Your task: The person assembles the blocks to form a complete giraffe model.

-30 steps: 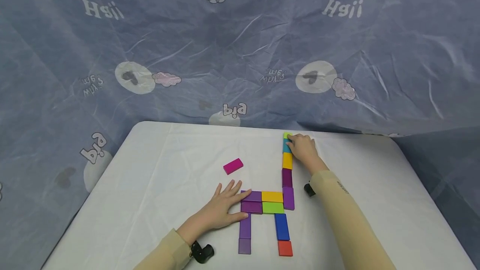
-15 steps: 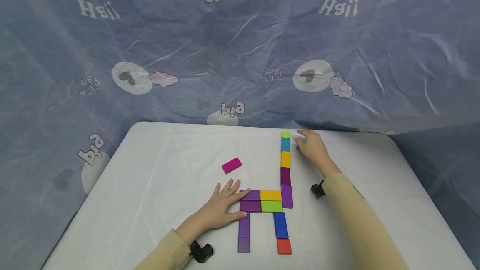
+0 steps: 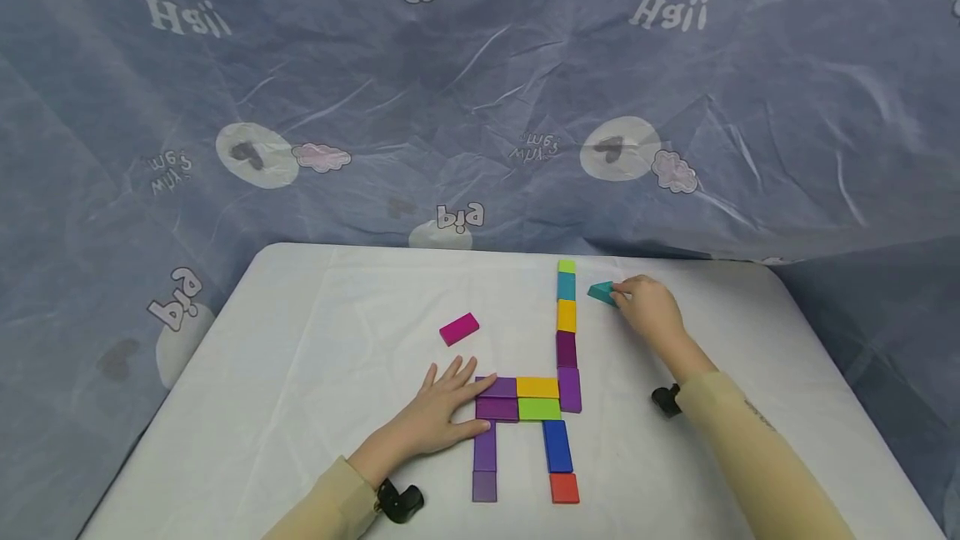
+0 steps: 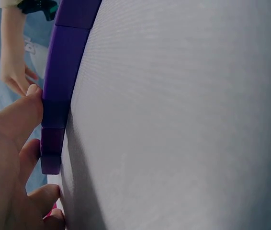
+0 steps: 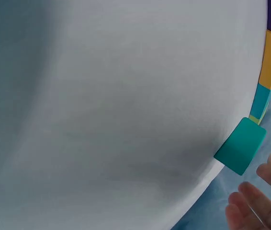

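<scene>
My left hand (image 3: pixel 431 422) lies with fingers spread at the left side of a flat figure of coloured blocks. Its index finger touches the upper purple block (image 3: pixel 502 388) and its thumb the top of a purple leg block (image 3: pixel 485 448). To the right of the upright column, my right hand (image 3: pixel 652 313) has its thumb and index finger right at a teal wedge-shaped block (image 3: pixel 601 292). In the right wrist view, the teal block (image 5: pixel 241 146) stands on the table, with a small gap between it and the fingertips (image 5: pixel 265 170).
The column has a lime block (image 3: pixel 566 266) on top, then teal, yellow (image 3: pixel 566 316) and purple ones. Blue (image 3: pixel 557 446) and red (image 3: pixel 565 488) blocks form the right leg. A loose magenta block (image 3: pixel 459 329) lies left of the column on the white table (image 3: pixel 360 315).
My right hand has left the top of the column and moved right to the teal wedge-shaped block, which now shows more. My left hand stays in place on the purple blocks.
</scene>
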`<action>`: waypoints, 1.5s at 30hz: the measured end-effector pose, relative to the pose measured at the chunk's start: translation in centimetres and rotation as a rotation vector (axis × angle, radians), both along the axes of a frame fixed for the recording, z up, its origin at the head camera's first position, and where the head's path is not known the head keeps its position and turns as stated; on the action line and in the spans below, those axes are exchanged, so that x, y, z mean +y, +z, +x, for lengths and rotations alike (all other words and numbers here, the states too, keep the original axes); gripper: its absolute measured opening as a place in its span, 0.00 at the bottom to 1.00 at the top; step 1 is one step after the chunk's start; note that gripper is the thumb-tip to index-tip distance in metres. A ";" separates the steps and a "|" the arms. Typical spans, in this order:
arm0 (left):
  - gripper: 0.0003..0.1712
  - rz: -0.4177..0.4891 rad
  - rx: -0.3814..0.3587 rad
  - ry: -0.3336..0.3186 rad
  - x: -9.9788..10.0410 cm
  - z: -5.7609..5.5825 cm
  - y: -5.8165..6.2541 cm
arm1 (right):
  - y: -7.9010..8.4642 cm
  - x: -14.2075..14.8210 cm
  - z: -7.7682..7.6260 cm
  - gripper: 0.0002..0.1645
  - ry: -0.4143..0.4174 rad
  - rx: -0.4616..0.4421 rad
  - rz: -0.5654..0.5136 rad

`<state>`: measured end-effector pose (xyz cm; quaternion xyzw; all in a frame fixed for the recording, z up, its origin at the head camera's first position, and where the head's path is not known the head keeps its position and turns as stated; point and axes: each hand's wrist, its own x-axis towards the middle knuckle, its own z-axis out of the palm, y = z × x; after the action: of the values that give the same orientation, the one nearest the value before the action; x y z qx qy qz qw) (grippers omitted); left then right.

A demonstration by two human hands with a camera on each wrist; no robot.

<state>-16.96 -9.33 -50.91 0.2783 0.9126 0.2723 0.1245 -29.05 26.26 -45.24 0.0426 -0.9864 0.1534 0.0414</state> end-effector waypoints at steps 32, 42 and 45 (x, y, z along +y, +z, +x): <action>0.39 0.000 -0.004 0.000 0.0 -0.1 -0.4 | -2.1 -1.2 -3.3 0.14 -0.075 0.129 -0.138; 0.38 -0.002 0.000 -0.001 0.0 -0.2 -0.3 | -1.9 -1.7 -4.2 0.15 -0.135 0.078 -0.156; 0.38 -0.001 0.004 -0.001 0.0 -0.1 -0.4 | -2.0 -1.8 -4.4 0.15 -0.150 0.077 -0.167</action>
<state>-17.10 -9.31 -51.29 0.2792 0.9129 0.2711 0.1233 -33.46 24.45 -47.21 -0.0288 -0.9683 0.2297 0.0941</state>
